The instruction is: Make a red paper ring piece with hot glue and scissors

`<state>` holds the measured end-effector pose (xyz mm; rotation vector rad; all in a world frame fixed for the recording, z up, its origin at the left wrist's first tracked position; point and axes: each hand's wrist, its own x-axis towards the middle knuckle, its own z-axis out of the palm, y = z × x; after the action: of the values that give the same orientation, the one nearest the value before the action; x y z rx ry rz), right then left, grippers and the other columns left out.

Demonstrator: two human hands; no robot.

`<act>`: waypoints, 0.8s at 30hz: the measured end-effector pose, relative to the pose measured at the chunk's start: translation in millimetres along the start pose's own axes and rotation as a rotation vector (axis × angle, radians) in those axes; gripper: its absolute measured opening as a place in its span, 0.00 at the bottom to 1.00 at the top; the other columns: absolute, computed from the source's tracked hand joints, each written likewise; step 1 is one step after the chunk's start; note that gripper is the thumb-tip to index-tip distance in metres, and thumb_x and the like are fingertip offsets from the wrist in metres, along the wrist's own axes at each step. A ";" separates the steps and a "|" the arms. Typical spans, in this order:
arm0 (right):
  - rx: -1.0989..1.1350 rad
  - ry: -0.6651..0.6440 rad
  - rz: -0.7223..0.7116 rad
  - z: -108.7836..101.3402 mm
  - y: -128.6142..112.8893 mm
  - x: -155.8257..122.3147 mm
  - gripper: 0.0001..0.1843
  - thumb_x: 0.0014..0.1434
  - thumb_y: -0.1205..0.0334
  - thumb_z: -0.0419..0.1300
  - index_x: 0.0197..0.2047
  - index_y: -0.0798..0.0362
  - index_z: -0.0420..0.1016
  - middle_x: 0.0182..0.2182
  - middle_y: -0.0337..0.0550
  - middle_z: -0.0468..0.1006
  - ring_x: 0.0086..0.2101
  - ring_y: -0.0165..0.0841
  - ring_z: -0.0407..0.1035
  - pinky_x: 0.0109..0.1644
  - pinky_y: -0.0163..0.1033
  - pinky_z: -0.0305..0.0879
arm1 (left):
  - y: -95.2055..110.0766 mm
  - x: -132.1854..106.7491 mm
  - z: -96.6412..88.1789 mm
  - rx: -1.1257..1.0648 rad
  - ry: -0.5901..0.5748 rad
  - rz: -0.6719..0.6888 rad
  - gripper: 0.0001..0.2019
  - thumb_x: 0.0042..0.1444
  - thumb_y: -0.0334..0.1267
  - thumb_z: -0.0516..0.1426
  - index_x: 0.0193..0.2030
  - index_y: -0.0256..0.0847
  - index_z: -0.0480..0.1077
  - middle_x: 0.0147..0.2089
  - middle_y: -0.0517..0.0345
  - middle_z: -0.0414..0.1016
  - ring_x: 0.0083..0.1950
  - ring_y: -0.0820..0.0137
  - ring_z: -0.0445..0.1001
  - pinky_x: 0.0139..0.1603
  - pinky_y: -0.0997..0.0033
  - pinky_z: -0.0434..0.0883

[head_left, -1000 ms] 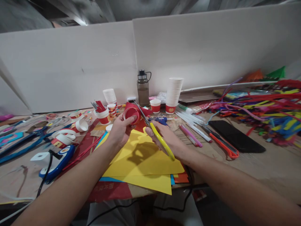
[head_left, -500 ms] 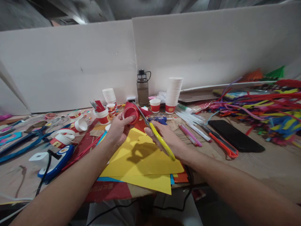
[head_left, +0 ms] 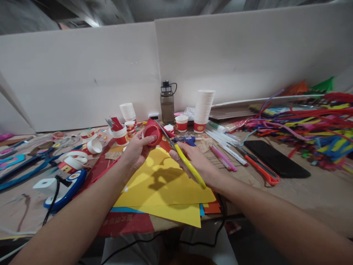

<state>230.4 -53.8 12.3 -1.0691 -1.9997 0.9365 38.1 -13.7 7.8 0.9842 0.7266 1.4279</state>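
Note:
My left hand (head_left: 138, 148) is closed on a red ring-shaped piece (head_left: 153, 132), its thumb pressed inside the opening. Red paper (head_left: 164, 142) surrounds the ring on its right side. In my right hand (head_left: 190, 156) are scissors (head_left: 189, 167) with yellow handles, the fingers wrapped around them. Their metal blades point up and left, beside the ring's right edge and against the red paper. Beneath both hands lie yellow sheets (head_left: 154, 191) stacked over blue and orange ones, with the hands' shadow falling on them.
Behind stand a water bottle (head_left: 167, 103), a red-and-white paper cup (head_left: 181, 124) and a tall cup stack (head_left: 204, 110). To the right lie a box cutter (head_left: 263, 171), a black phone (head_left: 275, 158) and coloured pipe cleaners (head_left: 317, 129). A blue-and-white power strip (head_left: 70, 189) sits left.
My left hand and the ring have shifted slightly left and down. Red paper now shows more between the ring and my right hand. The scissors have barely moved.

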 end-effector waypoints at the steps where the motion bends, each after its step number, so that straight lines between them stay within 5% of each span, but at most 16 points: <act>1: -0.006 -0.005 -0.005 -0.4 -0.2 0.2 0.18 0.61 0.44 0.54 0.30 0.51 0.63 0.20 0.34 0.65 0.21 0.27 0.61 0.25 0.33 0.59 | 0.5 0.2 -0.4 0.003 -0.005 0.000 0.16 0.37 0.27 0.66 0.35 0.38 0.69 0.30 0.65 0.73 0.26 0.80 0.69 0.25 0.82 0.66; 24: -0.083 0.027 -0.028 3.7 4.1 1.4 0.17 0.61 0.47 0.55 0.30 0.51 0.62 0.23 0.34 0.65 0.24 0.27 0.59 0.26 0.33 0.54 | -7.3 1.8 2.2 -0.079 0.132 -0.017 0.12 0.42 0.27 0.65 0.36 0.36 0.71 0.28 0.64 0.76 0.25 0.79 0.71 0.22 0.82 0.67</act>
<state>228.3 -52.0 7.2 -1.0902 -2.0415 0.8258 43.5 -11.4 2.6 0.8270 0.7668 1.5054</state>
